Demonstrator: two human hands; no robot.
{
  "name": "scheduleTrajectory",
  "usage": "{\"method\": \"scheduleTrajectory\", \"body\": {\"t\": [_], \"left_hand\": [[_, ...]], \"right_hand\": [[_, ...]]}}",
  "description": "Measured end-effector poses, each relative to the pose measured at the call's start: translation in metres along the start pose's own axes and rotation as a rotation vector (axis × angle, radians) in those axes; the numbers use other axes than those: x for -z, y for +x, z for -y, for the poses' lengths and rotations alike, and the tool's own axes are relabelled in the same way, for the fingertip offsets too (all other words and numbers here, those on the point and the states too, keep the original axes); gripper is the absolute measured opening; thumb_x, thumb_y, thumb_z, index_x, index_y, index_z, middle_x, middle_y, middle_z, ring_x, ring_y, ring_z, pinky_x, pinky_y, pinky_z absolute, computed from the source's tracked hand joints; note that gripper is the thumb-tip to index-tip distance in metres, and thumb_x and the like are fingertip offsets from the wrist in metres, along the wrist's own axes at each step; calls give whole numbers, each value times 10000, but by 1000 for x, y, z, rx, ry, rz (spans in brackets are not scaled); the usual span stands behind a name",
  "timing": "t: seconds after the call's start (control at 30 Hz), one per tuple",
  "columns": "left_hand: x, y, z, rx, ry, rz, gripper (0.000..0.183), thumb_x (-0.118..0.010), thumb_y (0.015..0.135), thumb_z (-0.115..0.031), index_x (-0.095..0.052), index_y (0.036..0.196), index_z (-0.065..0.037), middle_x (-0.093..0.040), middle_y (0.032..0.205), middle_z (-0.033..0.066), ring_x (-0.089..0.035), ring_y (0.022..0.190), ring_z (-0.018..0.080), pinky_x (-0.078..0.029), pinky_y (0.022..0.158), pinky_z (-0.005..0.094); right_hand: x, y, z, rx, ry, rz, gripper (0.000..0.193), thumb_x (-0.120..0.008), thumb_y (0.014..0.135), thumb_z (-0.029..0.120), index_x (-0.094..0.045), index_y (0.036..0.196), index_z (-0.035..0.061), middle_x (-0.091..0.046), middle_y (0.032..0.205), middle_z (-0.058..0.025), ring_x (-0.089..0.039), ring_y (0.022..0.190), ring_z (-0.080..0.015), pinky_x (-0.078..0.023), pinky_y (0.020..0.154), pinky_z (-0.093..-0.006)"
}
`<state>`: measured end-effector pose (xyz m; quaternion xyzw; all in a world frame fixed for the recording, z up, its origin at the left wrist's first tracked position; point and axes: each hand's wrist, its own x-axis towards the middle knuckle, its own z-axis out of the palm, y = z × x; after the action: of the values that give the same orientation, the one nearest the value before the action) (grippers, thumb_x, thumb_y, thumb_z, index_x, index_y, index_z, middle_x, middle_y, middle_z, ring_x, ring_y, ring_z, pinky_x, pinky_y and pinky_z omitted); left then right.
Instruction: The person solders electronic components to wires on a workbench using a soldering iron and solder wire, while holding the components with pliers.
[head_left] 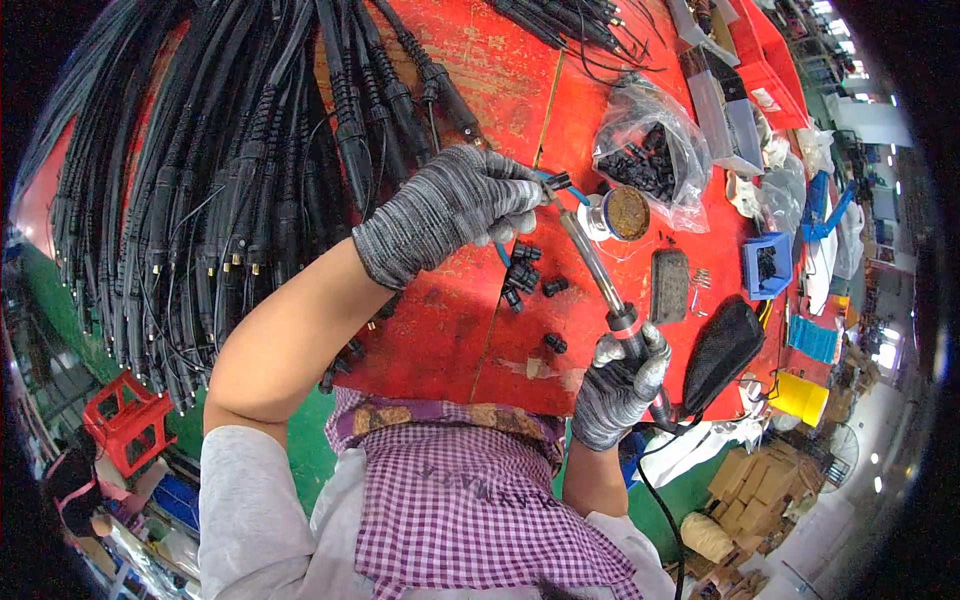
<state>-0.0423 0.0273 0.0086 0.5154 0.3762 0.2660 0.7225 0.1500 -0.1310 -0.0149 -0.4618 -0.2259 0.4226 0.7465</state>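
My left hand (450,208), in a grey knitted glove, pinches a small black connector (556,183) between thumb and fingers. A blue strand (577,195) shows beside it. My right hand (622,388), gloved too, is wrapped round the dark handle of a soldering iron (598,270). The iron's tip points up and left, close to the connector; whether they touch I cannot tell. Just right of the tip stands a round tin of brown flux (628,213) by a white spool (592,218). Several loose black connectors (522,270) lie below my left hand.
A thick bundle of black cables (250,150) covers the table's left side. On the red table (430,340) lie a clear bag of black parts (650,160), a grey block (669,285) and a black mesh-like piece (722,352). A blue bin (767,266) stands at the right edge.
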Motion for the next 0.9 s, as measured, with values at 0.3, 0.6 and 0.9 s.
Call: {"method": "scheduleTrajectory", "body": {"t": [0.3,0.6,0.9], "left_hand": [[0,2,2,31,-43,-3,200,-498,831,-208,-597,855,-36,-577,619,18,-489,470,54,-364,379,173],[2,1,3,41,-12,-20,199,-501,824,-186,-600,917,-40,-572,615,15,-474,455,48,-359,381,169],[0,2,8,-92,-10,41,291,-552,796,-259,-577,933,-4,-536,619,1,-389,431,37,-297,397,168]], "right_hand": [[-4,-1,-1,43,-13,50,369,-567,796,307,-500,1010,13,-517,831,-39,-478,666,-118,-419,569,-238],[31,-7,22,-20,151,14,367,-561,794,297,-501,1012,8,-540,765,-94,-466,579,-150,-398,513,-268],[150,28,73,3,215,-294,331,-520,800,383,-531,767,54,-520,560,-43,-480,463,-145,-412,435,-254]]}}
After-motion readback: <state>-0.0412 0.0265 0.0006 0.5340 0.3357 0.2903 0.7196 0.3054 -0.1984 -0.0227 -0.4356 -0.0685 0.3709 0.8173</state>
